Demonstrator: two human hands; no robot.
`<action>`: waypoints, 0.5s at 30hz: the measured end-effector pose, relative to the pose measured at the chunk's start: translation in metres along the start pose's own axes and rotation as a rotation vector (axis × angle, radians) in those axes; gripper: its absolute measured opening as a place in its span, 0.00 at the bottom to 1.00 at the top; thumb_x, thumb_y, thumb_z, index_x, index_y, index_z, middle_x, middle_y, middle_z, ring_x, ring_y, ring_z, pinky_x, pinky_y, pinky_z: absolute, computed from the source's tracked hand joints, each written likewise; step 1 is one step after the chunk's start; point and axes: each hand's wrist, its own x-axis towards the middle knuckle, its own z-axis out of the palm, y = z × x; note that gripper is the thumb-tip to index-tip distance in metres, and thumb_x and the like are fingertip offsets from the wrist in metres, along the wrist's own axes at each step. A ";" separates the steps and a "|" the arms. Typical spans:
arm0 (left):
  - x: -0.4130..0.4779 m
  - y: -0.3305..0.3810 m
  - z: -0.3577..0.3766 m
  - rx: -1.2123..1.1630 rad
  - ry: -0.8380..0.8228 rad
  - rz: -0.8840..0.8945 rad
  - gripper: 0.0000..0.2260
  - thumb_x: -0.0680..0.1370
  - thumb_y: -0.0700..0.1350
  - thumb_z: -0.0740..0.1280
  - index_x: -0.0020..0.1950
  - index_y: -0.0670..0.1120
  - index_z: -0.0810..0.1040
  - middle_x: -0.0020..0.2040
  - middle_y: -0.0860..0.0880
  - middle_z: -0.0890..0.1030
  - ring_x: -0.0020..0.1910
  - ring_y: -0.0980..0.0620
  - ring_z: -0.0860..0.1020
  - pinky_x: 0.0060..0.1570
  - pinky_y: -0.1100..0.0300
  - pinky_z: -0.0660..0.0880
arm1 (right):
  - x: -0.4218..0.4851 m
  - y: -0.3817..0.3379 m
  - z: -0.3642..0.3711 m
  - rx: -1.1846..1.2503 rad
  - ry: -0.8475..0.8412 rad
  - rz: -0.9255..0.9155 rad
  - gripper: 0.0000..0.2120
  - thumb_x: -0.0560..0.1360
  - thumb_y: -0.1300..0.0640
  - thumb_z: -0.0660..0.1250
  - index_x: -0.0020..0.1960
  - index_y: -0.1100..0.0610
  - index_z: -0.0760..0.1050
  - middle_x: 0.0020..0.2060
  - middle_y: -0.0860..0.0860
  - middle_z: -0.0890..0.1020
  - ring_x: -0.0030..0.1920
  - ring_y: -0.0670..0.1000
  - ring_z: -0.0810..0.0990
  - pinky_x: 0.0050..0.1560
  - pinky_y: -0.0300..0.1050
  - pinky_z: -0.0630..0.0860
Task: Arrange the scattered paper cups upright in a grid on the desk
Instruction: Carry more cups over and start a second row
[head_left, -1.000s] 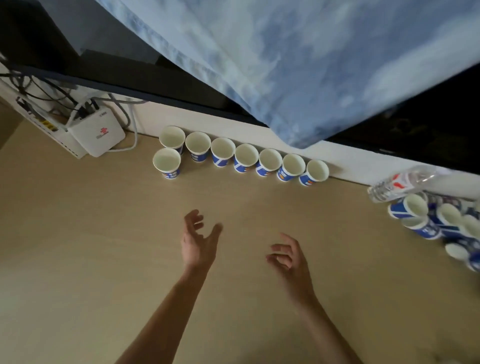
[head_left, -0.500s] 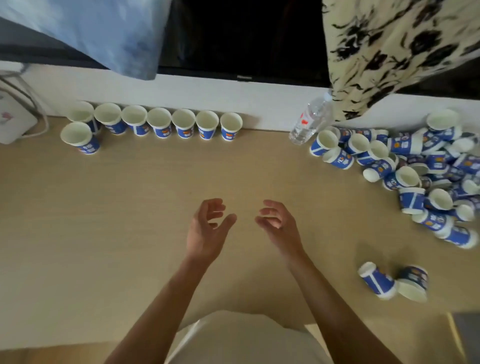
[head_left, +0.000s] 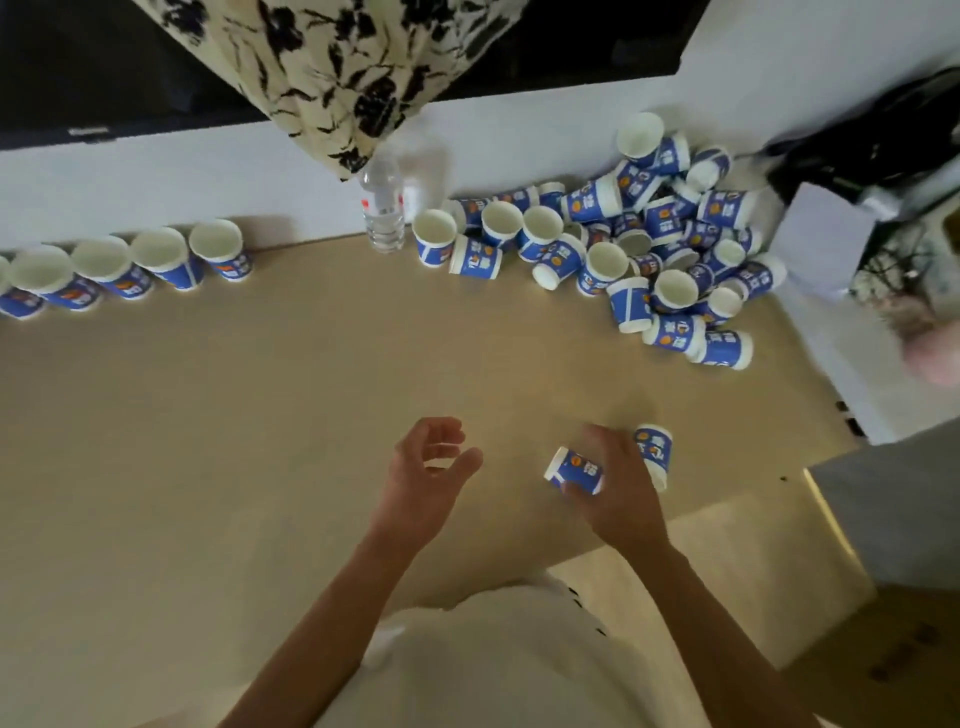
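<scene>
Paper cups (head_left: 673, 332) carry blue labels with unreadable white writing.

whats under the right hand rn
A tipped paper cup lies there; the right hand curls round it and covers part of it. A second tipped cup shows past the knuckles. The desk beneath the palm is hidden.

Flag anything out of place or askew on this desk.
A heap of cups lies tumbled against the wall at right, many on their sides. Near the front edge, the right hand holds a tipped cup, with a second cup tipped beside it. The upright row at left looks orderly.
</scene>
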 end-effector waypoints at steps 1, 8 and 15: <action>0.000 0.004 0.007 0.012 -0.013 0.005 0.12 0.75 0.45 0.75 0.57 0.50 0.78 0.51 0.56 0.82 0.49 0.63 0.80 0.46 0.65 0.78 | -0.001 0.010 0.001 -0.118 -0.042 0.007 0.33 0.66 0.58 0.78 0.69 0.55 0.71 0.59 0.52 0.76 0.57 0.53 0.75 0.55 0.48 0.72; 0.002 0.017 0.032 0.122 -0.088 0.057 0.14 0.74 0.47 0.76 0.57 0.53 0.77 0.52 0.58 0.82 0.52 0.59 0.80 0.49 0.59 0.78 | 0.000 0.041 0.034 -0.377 -0.173 0.069 0.33 0.69 0.57 0.72 0.72 0.50 0.66 0.62 0.49 0.76 0.59 0.52 0.77 0.54 0.47 0.74; 0.000 0.019 0.040 0.321 -0.154 0.164 0.20 0.73 0.48 0.76 0.63 0.53 0.75 0.57 0.59 0.79 0.56 0.59 0.77 0.53 0.63 0.75 | 0.008 0.041 0.033 -0.159 -0.168 0.078 0.27 0.65 0.57 0.71 0.63 0.50 0.69 0.53 0.47 0.79 0.52 0.52 0.80 0.53 0.52 0.77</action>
